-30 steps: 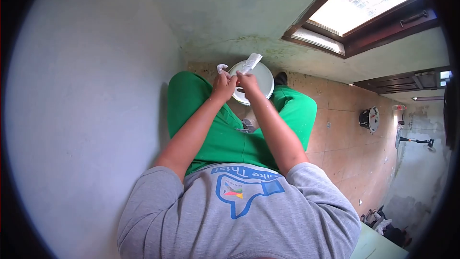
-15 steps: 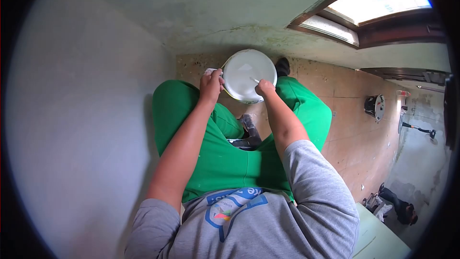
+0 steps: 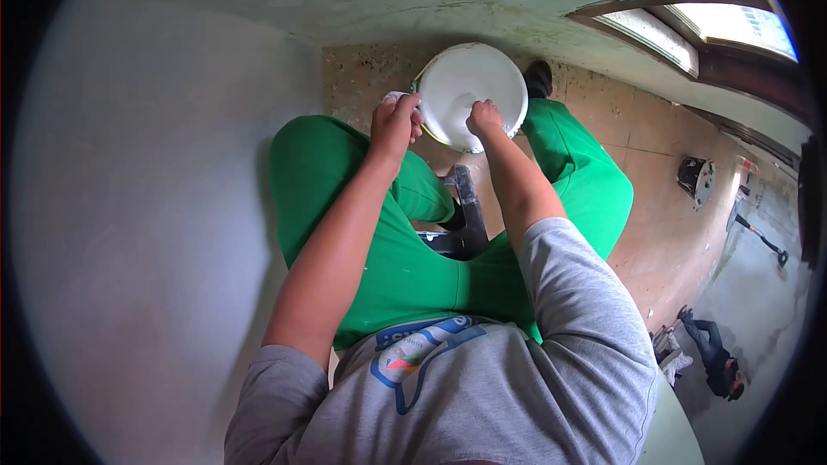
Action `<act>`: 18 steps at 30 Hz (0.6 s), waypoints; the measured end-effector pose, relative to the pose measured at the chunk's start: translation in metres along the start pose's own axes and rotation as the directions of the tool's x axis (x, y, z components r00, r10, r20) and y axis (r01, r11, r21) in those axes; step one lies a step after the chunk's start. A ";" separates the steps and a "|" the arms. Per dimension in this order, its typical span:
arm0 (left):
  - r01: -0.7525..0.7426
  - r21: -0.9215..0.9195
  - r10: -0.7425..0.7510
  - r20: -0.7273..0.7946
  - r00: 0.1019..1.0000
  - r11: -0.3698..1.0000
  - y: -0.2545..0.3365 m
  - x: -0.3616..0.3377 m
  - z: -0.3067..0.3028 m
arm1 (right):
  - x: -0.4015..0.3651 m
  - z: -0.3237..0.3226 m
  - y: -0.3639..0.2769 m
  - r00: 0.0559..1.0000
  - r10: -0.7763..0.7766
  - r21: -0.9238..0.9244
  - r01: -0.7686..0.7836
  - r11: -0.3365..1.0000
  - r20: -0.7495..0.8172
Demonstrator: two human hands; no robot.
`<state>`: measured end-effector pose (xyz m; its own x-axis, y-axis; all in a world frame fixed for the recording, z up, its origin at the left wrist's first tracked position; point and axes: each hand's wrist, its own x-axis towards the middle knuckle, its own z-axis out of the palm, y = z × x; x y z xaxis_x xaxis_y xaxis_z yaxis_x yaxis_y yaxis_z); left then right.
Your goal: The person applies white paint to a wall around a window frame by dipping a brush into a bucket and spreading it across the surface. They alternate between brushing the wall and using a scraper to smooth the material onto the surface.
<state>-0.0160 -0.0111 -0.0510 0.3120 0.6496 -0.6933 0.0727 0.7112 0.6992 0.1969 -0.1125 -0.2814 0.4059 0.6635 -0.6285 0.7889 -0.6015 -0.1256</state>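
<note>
Between my knees stands a white bucket (image 3: 439, 112) on the tiled floor, its inside pale with white material at the bottom. My right hand (image 3: 485, 119) is closed over the near part of the opening, around a thin white stick-like tool that the fist now mostly hides. At the bucket's left rim my left hand (image 3: 396, 127) is closed on a small white item (image 3: 394, 96), which sticks out above the fingers; its kind I cannot tell. Both forearms reach forward over green trousers (image 3: 336, 198).
A paint-spattered dark stool frame (image 3: 469, 211) shows between my legs. Close on the left is a pale wall (image 3: 155, 224); a window (image 3: 724, 30) is at upper right. A dark bucket (image 3: 696, 181) and a long-handled tool (image 3: 762, 239) lie right. Another person (image 3: 717, 357) is farther off.
My right hand has moved deeper over the bucket's opening, and the stick-like tool shows less. The view has shifted, so bucket and hands appear higher. My left hand keeps its grip at the rim.
</note>
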 end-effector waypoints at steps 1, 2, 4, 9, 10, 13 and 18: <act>0.001 0.000 -0.001 -0.001 1.000 1.000 0.000 0.001 0.000 | 0.002 -0.001 0.000 1.000 -0.001 0.000 0.001 1.000 0.001; 0.005 -0.009 -0.005 -0.004 1.000 1.000 0.000 0.001 0.000 | 0.002 -0.002 -0.001 1.000 0.007 0.001 -0.007 1.000 0.020; 0.001 -0.021 -0.001 -0.006 1.000 1.000 -0.001 0.002 0.000 | 0.005 -0.009 -0.002 0.999 0.011 0.002 -0.011 1.000 0.031; -0.011 0.003 0.011 -0.006 1.000 1.000 -0.006 0.006 -0.003 | -0.011 -0.047 -0.008 0.988 0.119 0.149 -0.134 0.980 0.102; -0.024 -0.003 0.024 0.002 1.000 1.000 -0.005 0.006 -0.004 | -0.004 -0.042 0.002 0.989 0.121 0.146 -0.132 0.980 0.086; -0.041 0.004 0.041 0.019 0.999 0.999 -0.004 0.007 -0.006 | 0.005 -0.050 0.028 1.000 0.016 0.109 -0.016 0.994 0.004; -0.057 0.022 0.057 0.003 0.998 0.998 -0.005 0.006 -0.006 | -0.072 -0.134 0.029 0.930 0.043 0.685 -0.300 0.664 0.365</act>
<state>-0.0197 -0.0091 -0.0600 0.3186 0.6884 -0.6516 0.0756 0.6668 0.7414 0.2525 -0.1187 -0.1371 0.2432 0.4283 -0.8703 0.0865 -0.9032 -0.4204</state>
